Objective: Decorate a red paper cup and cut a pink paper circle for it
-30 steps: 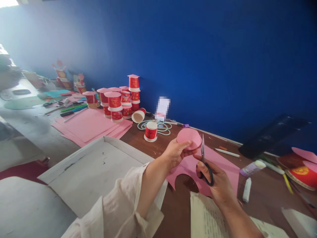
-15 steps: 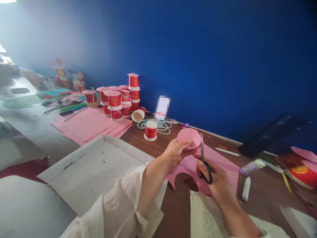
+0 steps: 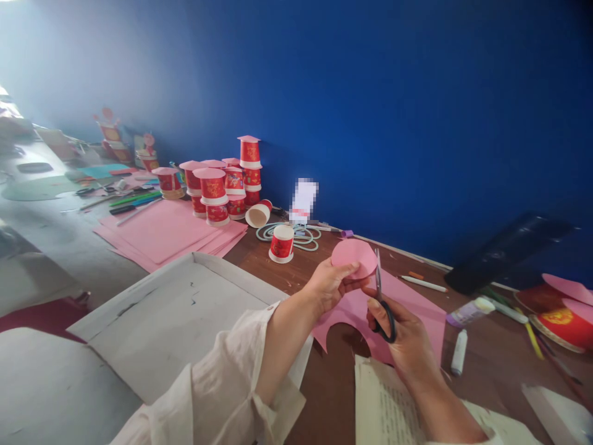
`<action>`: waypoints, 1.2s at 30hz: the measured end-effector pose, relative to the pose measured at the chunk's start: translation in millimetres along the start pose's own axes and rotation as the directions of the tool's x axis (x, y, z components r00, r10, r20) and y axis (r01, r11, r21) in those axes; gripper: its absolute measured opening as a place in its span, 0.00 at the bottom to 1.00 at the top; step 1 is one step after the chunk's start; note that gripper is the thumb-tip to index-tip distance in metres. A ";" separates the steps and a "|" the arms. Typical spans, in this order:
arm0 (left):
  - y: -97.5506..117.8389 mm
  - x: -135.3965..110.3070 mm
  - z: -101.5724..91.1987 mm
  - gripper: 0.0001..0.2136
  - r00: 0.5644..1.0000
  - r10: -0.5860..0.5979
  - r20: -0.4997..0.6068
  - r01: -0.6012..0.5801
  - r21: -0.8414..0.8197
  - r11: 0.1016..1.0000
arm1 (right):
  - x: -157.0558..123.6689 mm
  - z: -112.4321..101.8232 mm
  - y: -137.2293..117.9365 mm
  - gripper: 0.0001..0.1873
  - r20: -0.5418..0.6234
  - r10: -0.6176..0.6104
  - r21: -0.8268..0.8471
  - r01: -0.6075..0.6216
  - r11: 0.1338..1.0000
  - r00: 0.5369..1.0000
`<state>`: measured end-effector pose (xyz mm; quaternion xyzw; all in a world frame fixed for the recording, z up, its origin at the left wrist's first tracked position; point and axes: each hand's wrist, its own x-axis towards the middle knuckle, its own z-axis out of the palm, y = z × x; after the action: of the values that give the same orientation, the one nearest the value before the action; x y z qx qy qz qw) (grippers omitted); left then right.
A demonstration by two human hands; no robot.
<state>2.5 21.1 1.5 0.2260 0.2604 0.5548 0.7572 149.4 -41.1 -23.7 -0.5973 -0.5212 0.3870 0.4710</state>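
A round piece of pink paper (image 3: 353,254) is pinched between the thumb and fingers of my left hand (image 3: 327,285). My right hand (image 3: 405,330) is closed round the black handles of a pair of scissors (image 3: 378,281), whose blades point up along the disc's right edge. Beneath both hands lies a pink sheet (image 3: 412,303) with curved pieces cut out of it. Left of my hands a red paper cup (image 3: 281,245) stands upside down, and another red cup (image 3: 259,214) lies on its side behind it.
Stacked red cups with pink paper tops (image 3: 213,188) stand against the blue wall. Pink sheets (image 3: 171,232) and a shallow white box lid (image 3: 185,315) lie to the left. A glue stick (image 3: 470,311), a white marker (image 3: 459,352) and a handwritten page (image 3: 393,402) are on the right.
My hands, the disc and the scissors hold almost the same position. The whole view has shifted very slightly.
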 end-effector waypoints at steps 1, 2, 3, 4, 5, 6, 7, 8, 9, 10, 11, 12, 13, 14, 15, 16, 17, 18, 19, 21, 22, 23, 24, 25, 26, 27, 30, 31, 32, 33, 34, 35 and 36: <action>-0.1 0.2 -0.2 0.07 1.000 0.001 0.002 -0.001 0.001 1.000 | 0.0 0.1 0.2 0.37 -0.001 -0.002 0.002 0.002 1.000 1.000; -0.3 0.5 -0.4 0.07 1.000 0.003 0.004 -0.003 0.000 1.000 | 0.0 0.2 0.5 0.37 -0.001 -0.005 0.004 0.005 1.000 1.000; -0.4 0.7 -0.6 0.07 1.000 0.004 0.004 -0.004 -0.001 1.000 | 0.0 0.2 0.9 0.37 -0.002 -0.008 0.004 0.008 1.000 1.000; -0.6 0.9 -0.7 0.07 1.000 0.004 0.005 -0.004 -0.001 1.000 | -0.1 0.1 1.2 0.37 -0.002 -0.011 0.003 0.011 1.000 1.000; -0.7 1.0 -0.8 0.07 1.000 0.003 0.005 -0.003 -0.002 1.000 | -0.1 0.1 1.5 0.38 -0.001 -0.013 0.003 0.013 1.000 1.000; -0.7 1.1 -0.8 0.07 1.000 0.004 0.003 -0.004 -0.001 1.000 | -0.3 0.0 1.7 0.38 0.000 -0.011 0.002 0.011 1.000 1.000; -0.7 1.1 -0.8 0.07 1.000 0.005 0.001 -0.005 0.000 1.000 | -0.4 -0.1 1.7 0.38 0.002 -0.009 0.002 0.009 1.000 1.000; -0.6 0.9 -0.6 0.07 1.000 0.005 0.000 -0.005 0.001 1.000 | -0.5 -0.2 1.7 0.39 0.003 -0.006 0.003 0.006 1.000 1.000; -0.5 0.7 -0.5 0.07 1.000 0.007 -0.001 -0.007 0.002 1.000 | -0.6 -0.2 1.5 0.39 0.003 -0.001 0.007 0.001 1.000 1.000; -0.2 0.4 -0.2 0.07 1.000 0.008 -0.001 -0.008 0.001 1.000 | -0.6 -0.2 1.3 0.40 0.001 0.004 0.011 -0.004 1.000 1.000; 0.0 0.1 0.0 0.07 1.000 0.009 0.000 -0.009 0.000 1.000 | -0.5 -0.1 1.1 0.40 -0.002 0.007 0.014 -0.007 1.000 1.000; 0.3 -0.2 0.2 0.07 1.000 0.008 0.002 -0.008 0.000 1.000 | -0.4 0.1 1.0 0.40 -0.005 0.007 0.015 -0.007 1.000 1.000; 0.7 -0.5 0.5 0.08 1.000 0.008 0.001 -0.008 0.003 1.000 | -0.2 0.2 0.8 0.40 -0.007 0.007 0.014 -0.007 1.000 1.000; 1.0 -0.7 0.6 0.08 1.000 0.008 0.000 -0.008 0.007 1.000 | 0.0 0.4 0.7 0.40 -0.009 0.006 0.010 -0.005 1.000 1.000; 1.3 -0.8 0.7 0.08 1.000 0.007 0.000 -0.007 0.012 1.000 | 0.2 0.5 0.6 0.39 -0.008 0.005 0.004 -0.005 1.000 1.000; 1.5 -0.9 0.7 0.08 1.000 0.007 0.000 -0.007 0.015 1.000 | 0.3 0.6 0.4 0.40 -0.007 0.005 -0.001 -0.005 1.000 1.000; 1.6 -0.8 0.6 0.08 1.000 0.008 0.002 -0.008 0.016 1.000 | 0.4 0.6 0.4 0.40 -0.007 0.005 -0.003 -0.005 1.000 1.000; 1.6 -0.6 0.4 0.08 1.000 0.008 0.004 -0.008 0.016 1.000 | 0.4 0.6 0.4 0.40 -0.005 0.005 -0.004 -0.005 1.000 1.000; 1.6 -0.3 0.2 0.08 1.000 0.009 0.005 -0.009 0.015 1.000 | 0.4 0.4 0.5 0.40 -0.005 0.005 -0.003 -0.005 1.000 1.000; 1.2 0.3 -0.2 0.08 1.000 0.008 0.007 -0.008 0.014 1.000 | 0.2 0.0 0.9 0.39 -0.004 0.001 0.000 -0.001 1.000 1.000; 1.0 0.5 -0.4 0.08 1.000 0.007 0.008 -0.007 0.014 1.000 | 0.0 -0.3 1.2 0.39 -0.004 -0.002 0.001 0.002 1.000 1.000; 0.8 0.7 -0.5 0.08 1.000 0.007 0.008 -0.007 0.013 1.000 | -0.2 -0.5 1.2 0.39 -0.003 -0.004 0.000 0.004 1.000 1.000; 0.8 0.7 -0.5 0.08 1.000 0.006 0.010 -0.007 0.011 1.000 | -0.4 -0.7 1.0 0.38 -0.003 -0.007 -0.002 0.007 1.000 1.000; 0.8 0.6 -0.4 0.07 1.000 0.007 0.011 -0.007 0.010 1.000 | -0.8 -0.8 0.4 0.38 -0.003 -0.009 -0.004 0.009 1.000 1.000; 0.9 0.4 -0.2 0.07 1.000 0.006 0.008 -0.006 0.010 1.000 | -1.2 -0.9 -0.5 0.38 -0.001 -0.010 -0.008 0.010 1.000 1.000; 1.1 0.1 -0.1 0.07 1.000 0.005 0.004 -0.005 0.010 1.000 | -1.7 -0.8 -1.8 0.37 -0.001 -0.011 -0.012 0.011 1.000 1.000; 1.9 -0.5 0.4 0.08 1.000 0.004 -0.011 -0.004 0.007 1.000 | -3.1 -0.1 -5.9 0.37 0.000 -0.010 -0.032 0.010 0.999 1.000; 2.2 -0.6 0.5 0.09 1.000 0.004 -0.014 -0.004 0.006 1.000 | -3.3 0.3 -6.6 0.38 0.000 -0.009 -0.037 0.009 0.999 1.000; 2.4 -0.6 0.5 0.09 1.000 0.005 -0.016 -0.005 0.004 1.000 | -3.3 0.5 -6.7 0.38 -0.002 -0.008 -0.037 0.008 0.999 1.000; 2.7 -0.5 0.5 0.09 1.000 0.007 -0.019 -0.007 0.004 1.000 | -3.1 0.8 -6.3 0.38 -0.002 -0.007 -0.033 0.007 0.999 1.000; 2.9 -0.3 0.5 0.09 1.000 0.007 -0.022 -0.007 0.005 1.000 | -2.7 0.9 -5.4 0.39 0.000 -0.005 -0.027 0.005 1.000 1.000; 3.0 -0.2 0.4 0.09 1.000 0.008 -0.026 -0.008 0.007 1.000 | -2.3 1.0 -4.2 0.39 0.001 -0.003 -0.022 0.003 1.000 1.000; 3.1 0.0 0.4 0.09 0.999 0.010 -0.031 -0.010 0.008 1.000 | -1.9 0.9 -2.9 0.39 0.002 0.000 -0.017 0.000 1.000 1.000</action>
<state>0.5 22.0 3.7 0.2219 0.2730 0.5609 0.7494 147.4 -42.9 -21.1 -0.6008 -0.5250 0.3833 0.4654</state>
